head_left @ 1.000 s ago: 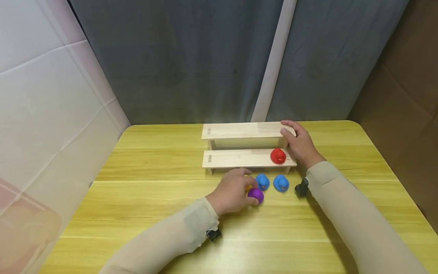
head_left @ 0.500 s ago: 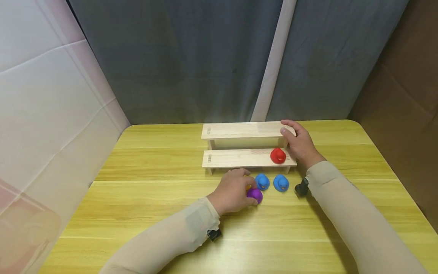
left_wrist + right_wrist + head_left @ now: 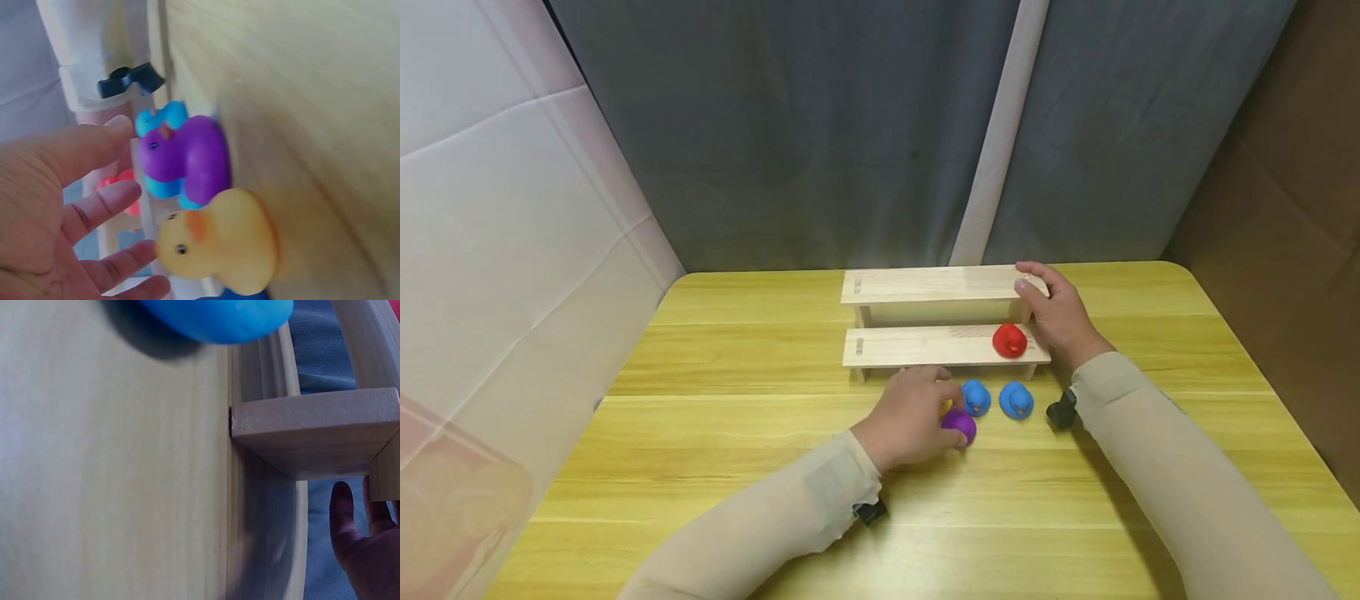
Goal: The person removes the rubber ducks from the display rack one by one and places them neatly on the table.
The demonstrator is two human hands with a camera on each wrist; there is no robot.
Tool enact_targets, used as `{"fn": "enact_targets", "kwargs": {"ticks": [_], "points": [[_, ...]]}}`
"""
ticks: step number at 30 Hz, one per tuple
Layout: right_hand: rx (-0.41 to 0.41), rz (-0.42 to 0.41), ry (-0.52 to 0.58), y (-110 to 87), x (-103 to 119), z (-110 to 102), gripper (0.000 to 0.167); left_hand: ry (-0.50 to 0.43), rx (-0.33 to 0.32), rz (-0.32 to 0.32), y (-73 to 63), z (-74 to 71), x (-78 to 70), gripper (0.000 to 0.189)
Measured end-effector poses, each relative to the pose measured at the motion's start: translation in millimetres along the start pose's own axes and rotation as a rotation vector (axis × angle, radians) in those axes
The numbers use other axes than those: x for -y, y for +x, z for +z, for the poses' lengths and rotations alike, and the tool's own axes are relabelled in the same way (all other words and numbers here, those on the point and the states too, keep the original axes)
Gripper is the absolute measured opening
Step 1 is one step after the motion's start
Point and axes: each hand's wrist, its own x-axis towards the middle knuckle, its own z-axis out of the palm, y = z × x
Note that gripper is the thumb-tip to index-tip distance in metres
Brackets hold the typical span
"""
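Observation:
My left hand hovers low over the table, its thumb and fingers spread around a purple rubber duck and a yellow rubber duck. In the left wrist view the fingers are loosely extended, with no duck pinched between them. Two blue rubber ducks sit just right of these, in front of the stand. At the far end, my right hand grips the right end of the two-tier wooden shelf, thumb over the upper board. A red rubber duck sits on the lower board, near its right end.
The light wood table extends to both sides of the shelf. A grey curtain hangs behind its back edge. White fabric walls the left, brown fabric the right. A dark blue object peeks in below the yellow duck.

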Motion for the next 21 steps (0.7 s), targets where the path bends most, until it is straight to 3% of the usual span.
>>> {"fn": "enact_targets", "kwargs": {"ticks": [8, 16, 21], "points": [[0.002, -0.005, 0.013, 1.4, 0, 0, 0.047, -0.115, -0.033, 0.013, 6.7, -17.6, -2.6, 0.039], [0.009, -0.010, -0.001, 0.3, 0, -1, 0.048, -0.171, -0.087, 0.031, 22.0, -26.7, -8.1, 0.043], [0.023, 0.012, 0.000, -4.5, 9, 0, 0.048, -0.190, -0.111, 0.009, 31.5, -31.2, -13.9, 0.043]]}}
